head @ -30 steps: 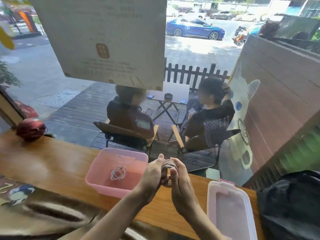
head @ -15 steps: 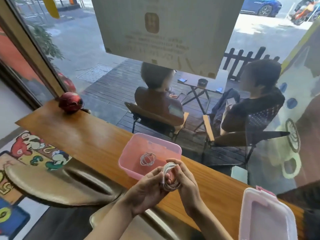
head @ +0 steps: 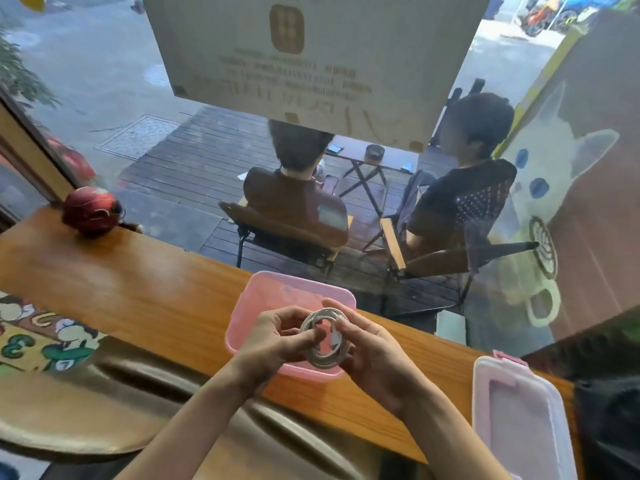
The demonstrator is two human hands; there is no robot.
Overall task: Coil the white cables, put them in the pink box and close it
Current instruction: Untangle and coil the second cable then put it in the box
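A coiled white cable [head: 323, 341] is pinched between both hands just above the near side of the open pink box [head: 277, 292]. My left hand [head: 273, 337] grips the coil's left side, and my right hand [head: 370, 344] grips its right side with the thumb across the loops. The pink box stands on the wooden counter [head: 138, 292] against the window. My hands hide most of the box's inside, so the other coiled cable cannot be seen. The box's clear lid with pink clips [head: 519, 417] lies flat on the counter at the right.
A red helmet [head: 91, 209] rests at the counter's far left end. A dark bag [head: 609, 410] sits beyond the lid at the right edge. The window glass rises directly behind the box. A stool seat [head: 69, 410] is below the counter's near edge.
The view has tilted down and shifted. My hands, holding the coil, have moved left and now sit over the box, hiding the first coiled cable inside.
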